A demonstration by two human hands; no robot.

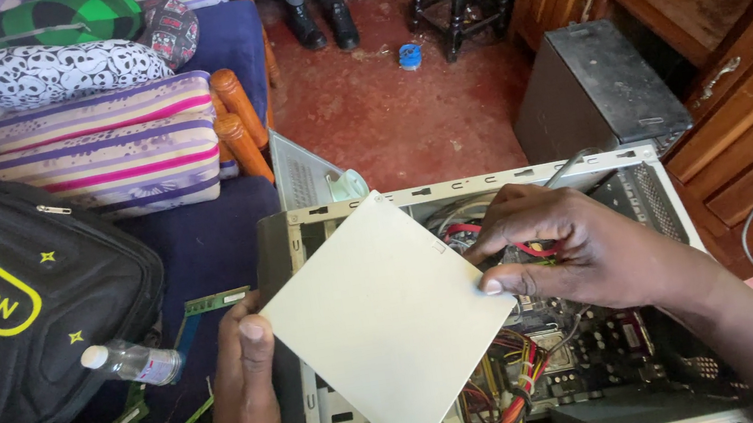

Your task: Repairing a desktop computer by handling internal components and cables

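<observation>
Both hands are being used on a pale square box [384, 325]: the left hand [240, 376] is clamped on its left corner, the right hand [573, 247] pinched on its right edge. It is being held tilted above the open computer case [671, 197], over the wires [506, 411].

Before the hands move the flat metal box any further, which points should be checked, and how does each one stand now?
1. Left hand grips the box's left corner: ok.
2. Right hand pinches the right edge of the flat pale metal box: ok.
3. Box clear of the open computer case: cannot tell; it hangs tilted over the opening.
4. Cables free of the box: cannot tell; its lower corner hides them.
5. Water bottle away from the case: ok, it lies on the blue seat.
</observation>
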